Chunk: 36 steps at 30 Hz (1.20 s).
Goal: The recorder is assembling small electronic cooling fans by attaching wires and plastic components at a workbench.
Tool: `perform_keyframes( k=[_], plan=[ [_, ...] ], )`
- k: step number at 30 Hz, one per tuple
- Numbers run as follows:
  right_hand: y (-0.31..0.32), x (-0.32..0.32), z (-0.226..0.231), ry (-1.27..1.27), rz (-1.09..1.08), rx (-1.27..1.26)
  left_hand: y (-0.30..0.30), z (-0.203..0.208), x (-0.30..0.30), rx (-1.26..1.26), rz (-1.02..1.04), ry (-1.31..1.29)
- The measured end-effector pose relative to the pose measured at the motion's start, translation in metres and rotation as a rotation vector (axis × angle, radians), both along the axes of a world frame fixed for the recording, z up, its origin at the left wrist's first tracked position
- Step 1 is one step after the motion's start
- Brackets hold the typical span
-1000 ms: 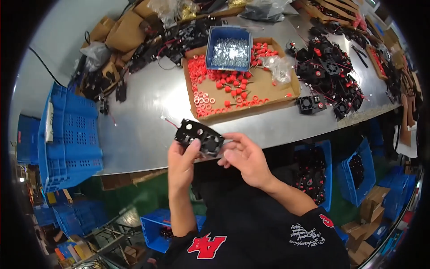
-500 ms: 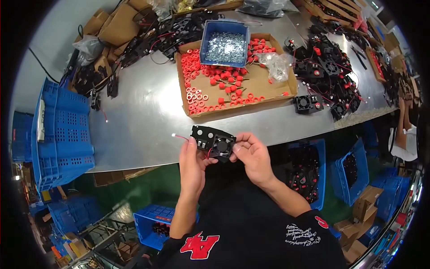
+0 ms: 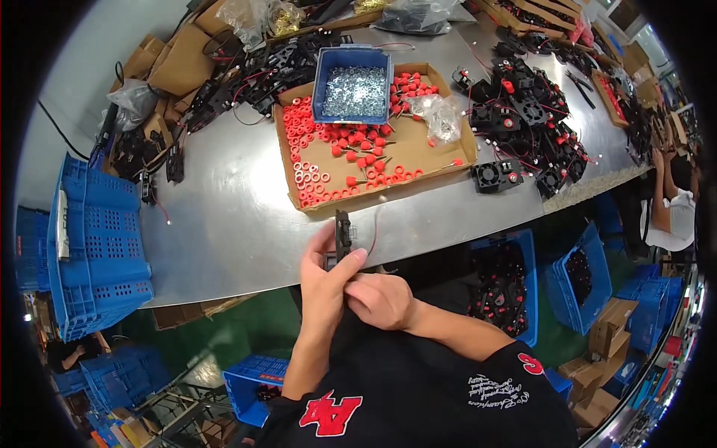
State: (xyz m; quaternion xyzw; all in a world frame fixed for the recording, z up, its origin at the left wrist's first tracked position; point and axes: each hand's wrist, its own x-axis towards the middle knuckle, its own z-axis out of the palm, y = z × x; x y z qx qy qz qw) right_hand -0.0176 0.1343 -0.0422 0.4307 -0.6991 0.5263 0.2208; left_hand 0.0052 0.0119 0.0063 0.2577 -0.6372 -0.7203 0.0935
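Note:
Above the table's near edge, a black fan bracket (image 3: pixel 343 235) stands edge-on, so its faces are mostly hidden. My left hand (image 3: pixel 321 284) is closed round it, thumb on one side and fingers behind. A thin red wire with a white plug curves up beside it. My right hand (image 3: pixel 385 300) is curled shut just below the left thumb, at the bracket's lower end; what its fingertips pinch is hidden. Beyond lies a cardboard tray (image 3: pixel 388 196) with red rings and red-headed screws, and a blue bin (image 3: pixel 320 93) of small metal parts sits in it.
Black fan units (image 3: pixel 523 112) are heaped at the right and more black parts (image 3: pixel 276 71) at the back left. A stack of blue crates (image 3: pixel 101 239) borders the left side. Pliers (image 3: pixel 581 89) lie far right. Crates stand on the floor. Another person (image 3: pixel 676 216) is at the right edge.
The fan bracket has turned from face-on to edge-on. My right hand has left its right side, moving down and left against my left hand, and its fingers have curled in.

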Motion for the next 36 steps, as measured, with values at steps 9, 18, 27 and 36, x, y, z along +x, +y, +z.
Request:
perform_keyframes(
  k=[9,18,27,36],
  plan=[
    [-0.002,-0.099,0.062,-0.33,-0.195,0.191,-0.022,-0.015,0.026,0.517,0.055,0.123],
    [-0.005,-0.172,0.033,-0.551,-0.303,0.644,-0.026,-0.019,0.035,0.564,0.144,0.247],
    [-0.015,-0.074,0.063,-0.893,0.402,0.153,-0.014,-0.019,0.02,0.324,0.111,0.183],
    [-0.034,-0.072,0.054,-0.761,0.433,0.227,-0.038,-0.021,0.031,0.539,0.147,0.206]
  ],
)
